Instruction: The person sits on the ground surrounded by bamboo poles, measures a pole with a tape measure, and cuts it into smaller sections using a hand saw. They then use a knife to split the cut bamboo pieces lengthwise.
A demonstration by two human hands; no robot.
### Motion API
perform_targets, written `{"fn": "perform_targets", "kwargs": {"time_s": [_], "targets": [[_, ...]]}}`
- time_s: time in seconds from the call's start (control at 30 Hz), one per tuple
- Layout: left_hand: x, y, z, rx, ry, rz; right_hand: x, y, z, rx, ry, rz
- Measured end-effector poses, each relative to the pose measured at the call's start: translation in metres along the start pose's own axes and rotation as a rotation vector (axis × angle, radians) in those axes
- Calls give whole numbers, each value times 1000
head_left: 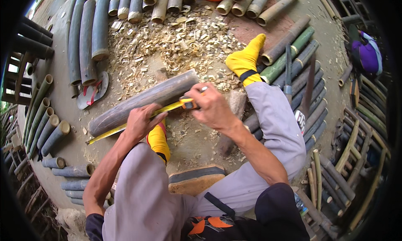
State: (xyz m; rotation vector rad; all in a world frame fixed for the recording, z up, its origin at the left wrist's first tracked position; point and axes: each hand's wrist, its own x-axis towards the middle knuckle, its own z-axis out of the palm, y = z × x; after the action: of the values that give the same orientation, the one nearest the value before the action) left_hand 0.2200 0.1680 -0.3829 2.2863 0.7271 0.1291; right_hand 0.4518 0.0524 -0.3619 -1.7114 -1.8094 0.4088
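A thick, weathered grey-brown bamboo pole section (142, 99) lies slantwise on the ground in front of me. Alongside its near edge runs the pulled-out yellow blade of a tape measure (189, 103), its free end beyond the pole's lower left end. My right hand (209, 107) is closed round the black and orange case near the pole's upper right end. Over the blade and against the pole, my left hand (143, 120) is closed, its thumb along the blade; the fingertips are partly hidden.
Wood chips (167, 44) cover the ground ahead. Bamboo poles (86, 40) stand in rows around me. At right, a saw (307, 86) and another long-bladed tool (288, 73) lie on poles. A sandal (94, 91) lies at left. A wooden block (197, 180) sits between my legs.
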Motion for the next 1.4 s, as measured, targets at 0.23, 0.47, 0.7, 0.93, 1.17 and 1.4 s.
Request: {"fn": "perform_targets", "kwargs": {"time_s": [0.23, 0.47, 0.7, 0.93, 1.17, 1.4], "targets": [[-9, 36, -23, 35, -80, 98, -20, -38, -29, -11, -46, 29], [26, 79, -32, -361, 49, 318, -50, -95, -153, -219, 114, 105], [4, 24, 0, -541, 207, -199, -163, -70, -230, -337, 876, 562], [-43, -31, 45, -827, 86, -529, -326, 32, -127, -327, 593, 1162], [-69, -40, 54, -1482, 432, -1062, -339, 78, -130, -548, 391, 1251], [-36, -71, 51, -1944, 892, -948, -238, 134, -122, -606, 368, 835]]}}
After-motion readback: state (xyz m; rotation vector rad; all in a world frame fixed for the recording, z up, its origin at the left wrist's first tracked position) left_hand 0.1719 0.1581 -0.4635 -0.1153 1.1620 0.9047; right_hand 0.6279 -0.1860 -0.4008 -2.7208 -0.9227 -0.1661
